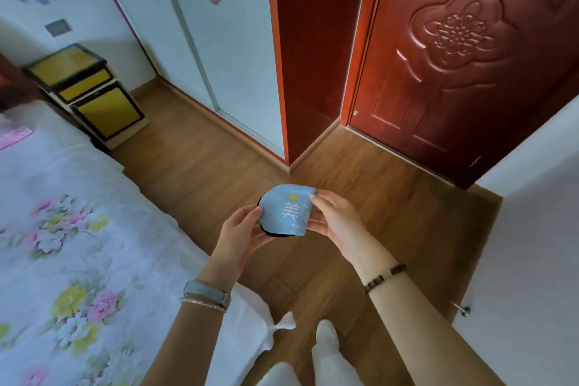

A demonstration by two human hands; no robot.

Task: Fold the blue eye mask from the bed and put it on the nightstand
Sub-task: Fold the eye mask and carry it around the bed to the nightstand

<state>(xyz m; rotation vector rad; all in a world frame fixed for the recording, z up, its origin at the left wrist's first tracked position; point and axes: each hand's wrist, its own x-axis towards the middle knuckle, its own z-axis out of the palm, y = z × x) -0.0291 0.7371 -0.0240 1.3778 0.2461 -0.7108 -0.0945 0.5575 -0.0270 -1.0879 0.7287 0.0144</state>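
You held the soft blue fabric eye mask, already doubled over, pinched between left hand and right hand above the floor; placement pending on the yellow black-trimmed nightstand at ten o'clock.

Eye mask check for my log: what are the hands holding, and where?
Both hold the blue eye mask: left hand at its left edge, right hand at its right edge.

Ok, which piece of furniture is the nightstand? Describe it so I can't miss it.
Follow the floral bed up to its far end by the left wall. The nightstand stands there on the wooden floor, beside the white sliding wardrobe. It is the only low boxy cabinet, with yellow panels in black frames.
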